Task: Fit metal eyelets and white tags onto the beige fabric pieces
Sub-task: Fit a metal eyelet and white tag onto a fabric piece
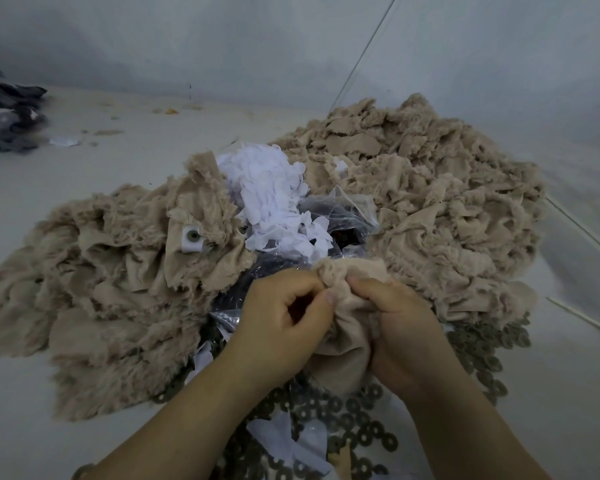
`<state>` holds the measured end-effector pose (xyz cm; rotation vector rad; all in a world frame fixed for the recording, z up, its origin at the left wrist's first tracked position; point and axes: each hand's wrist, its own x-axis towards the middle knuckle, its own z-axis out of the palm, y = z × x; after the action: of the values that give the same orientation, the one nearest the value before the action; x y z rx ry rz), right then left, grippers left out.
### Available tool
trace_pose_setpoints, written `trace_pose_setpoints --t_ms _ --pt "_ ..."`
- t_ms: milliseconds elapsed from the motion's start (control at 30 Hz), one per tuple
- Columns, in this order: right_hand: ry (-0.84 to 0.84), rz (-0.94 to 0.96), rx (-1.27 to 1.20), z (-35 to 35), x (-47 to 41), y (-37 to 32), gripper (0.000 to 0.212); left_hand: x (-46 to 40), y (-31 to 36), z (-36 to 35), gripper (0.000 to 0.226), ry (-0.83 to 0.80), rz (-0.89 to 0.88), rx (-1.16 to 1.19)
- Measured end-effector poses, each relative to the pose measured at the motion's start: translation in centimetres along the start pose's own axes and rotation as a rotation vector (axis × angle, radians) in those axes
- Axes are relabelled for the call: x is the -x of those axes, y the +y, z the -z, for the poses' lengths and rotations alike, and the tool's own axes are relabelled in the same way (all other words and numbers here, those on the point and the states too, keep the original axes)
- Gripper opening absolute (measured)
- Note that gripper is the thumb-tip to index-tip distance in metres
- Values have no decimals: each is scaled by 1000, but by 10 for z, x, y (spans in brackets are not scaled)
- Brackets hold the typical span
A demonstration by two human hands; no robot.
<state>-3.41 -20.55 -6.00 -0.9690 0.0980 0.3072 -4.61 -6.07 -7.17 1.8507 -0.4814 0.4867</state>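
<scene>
A pale table (125, 140) lies bare toward its far left edge. Two heaps of frayed beige fabric, right heap (430, 188) and left heap (111, 271), flank white tags (274, 199). Metal rings (361, 431) spread near the front. Both hands, left hand (278, 327) and right hand (399, 327), pinch one beige piece (347, 344).

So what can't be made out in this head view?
- Whether an eyelet or tag sits in the beige fabric piece: left hand and right hand cover it.
- Contents of the clear plastic bag: hidden by white tags and glare.
- Dark heap at far left: cut off, blurred.
</scene>
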Motion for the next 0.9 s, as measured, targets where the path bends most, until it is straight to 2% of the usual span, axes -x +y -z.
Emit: trace_pose_setpoints --t_ms 100,200,267,400,533,667,800,900 --pt "-70 68 63 2 0 3 26 -2 5 -3 47 89 108 17" --pt "-93 129 122 1 1 6 19 -5 6 -6 49 131 171 -3" --pt "-53 131 153 0 2 6 20 -5 6 -7 42 130 182 27" --pt "-1 134 151 -2 4 4 42 -1 6 -8 35 89 106 -5" --pt "-34 139 85 -5 5 5 33 1 3 -10 37 165 112 -28" --pt "-71 95 -1 -6 5 5 35 2 2 -13 37 238 168 27" --pt "-87 42 -57 -5 5 3 31 3 2 -17 38 235 216 88" --pt "-90 81 -28 -4 4 4 25 0 3 -17 40 207 219 124"
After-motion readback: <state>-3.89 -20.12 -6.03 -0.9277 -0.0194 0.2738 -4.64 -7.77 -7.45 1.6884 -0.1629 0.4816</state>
